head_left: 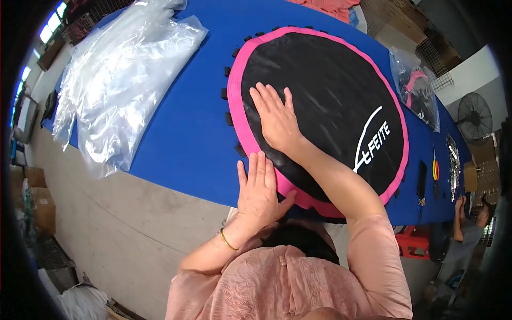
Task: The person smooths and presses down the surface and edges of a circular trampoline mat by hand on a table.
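Note:
A round black trampoline mat (320,80) with a pink border and white lettering lies flat on the blue table (181,133). Small black tabs stick out along its left and far edge. My right hand (277,120) rests palm down on the black surface, left of the middle, fingers stretched out. On the pink border at the near left edge lies my left hand (258,189), with its fingers extended and thumb apart; a gold bangle circles that wrist. Neither hand grips anything.
A pile of clear plastic bags (122,90) covers the table's left end. Right of the mat are a bagged pink-and-black item (418,90), a yellow-and-red handled tool (436,169) and metal pieces (453,165). Another person (464,234) works at the right, near a red stool (413,242).

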`<state>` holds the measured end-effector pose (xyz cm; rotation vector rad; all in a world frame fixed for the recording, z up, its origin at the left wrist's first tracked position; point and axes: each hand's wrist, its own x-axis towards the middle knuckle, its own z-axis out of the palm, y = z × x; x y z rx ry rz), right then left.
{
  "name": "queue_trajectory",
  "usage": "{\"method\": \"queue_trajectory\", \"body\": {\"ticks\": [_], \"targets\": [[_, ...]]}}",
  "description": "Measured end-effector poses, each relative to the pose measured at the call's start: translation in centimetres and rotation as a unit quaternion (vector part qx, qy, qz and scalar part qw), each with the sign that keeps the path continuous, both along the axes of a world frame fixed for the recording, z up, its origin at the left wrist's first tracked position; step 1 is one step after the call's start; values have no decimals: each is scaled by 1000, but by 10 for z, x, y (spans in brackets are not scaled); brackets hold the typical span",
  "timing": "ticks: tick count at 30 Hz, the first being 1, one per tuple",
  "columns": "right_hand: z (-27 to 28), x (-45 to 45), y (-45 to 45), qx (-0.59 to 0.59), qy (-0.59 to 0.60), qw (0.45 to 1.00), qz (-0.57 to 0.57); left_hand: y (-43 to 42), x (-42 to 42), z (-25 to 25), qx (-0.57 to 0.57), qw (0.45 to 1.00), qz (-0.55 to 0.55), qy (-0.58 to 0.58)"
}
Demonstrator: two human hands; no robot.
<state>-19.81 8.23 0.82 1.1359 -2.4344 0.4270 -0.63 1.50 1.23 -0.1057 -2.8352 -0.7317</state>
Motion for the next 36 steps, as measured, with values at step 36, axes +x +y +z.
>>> {"method": "queue_trajectory", "body": {"ticks": [36], "targets": [[-4,34,18,39,-86,996,-7,-1,1,-9,-7,999,-12,48]]}}
